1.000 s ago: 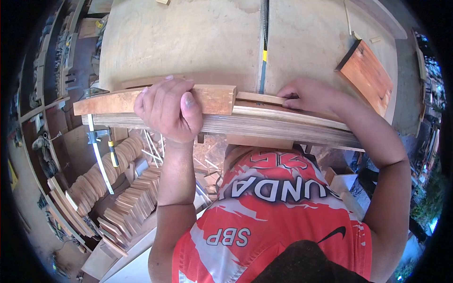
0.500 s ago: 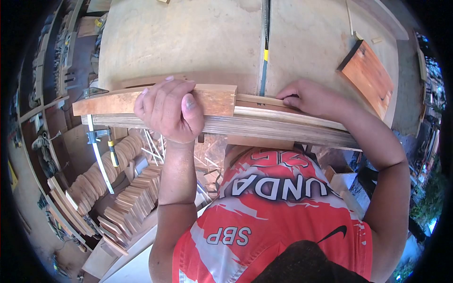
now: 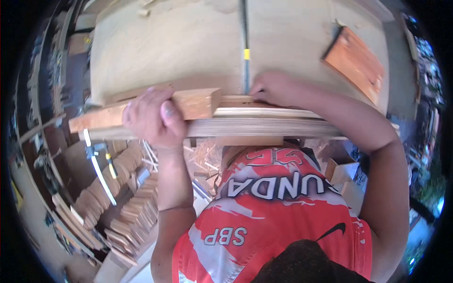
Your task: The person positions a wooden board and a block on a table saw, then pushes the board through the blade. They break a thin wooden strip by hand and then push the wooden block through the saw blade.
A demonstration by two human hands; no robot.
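My left hand [image 3: 158, 115] is wrapped over a thick wooden board [image 3: 200, 104] lying along the front edge of the bench, its thumb on the near side. My right hand [image 3: 271, 89] is at the same edge, just right of the board's end, its fingers curled and pinched together. A thin wooden strip [image 3: 236, 99] runs from the board's end to those fingertips. Blur hides whether the fingers hold the strip or something small. Under both hands is the layered plywood edge [image 3: 264, 127].
A dark slot with a yellow mark [image 3: 247, 54] crosses the pale bench top [image 3: 165, 47]. A reddish board [image 3: 356, 63] rests at the right. A clamp [image 3: 99, 160] hangs at the left edge, above stacked wooden pieces [image 3: 134, 219]. Wood shavings [image 3: 205, 155] lie below.
The whole view has shifted and tilted slightly. My right hand has slid left along the edge, closer to the board's end. My left hand keeps its grip on the board.
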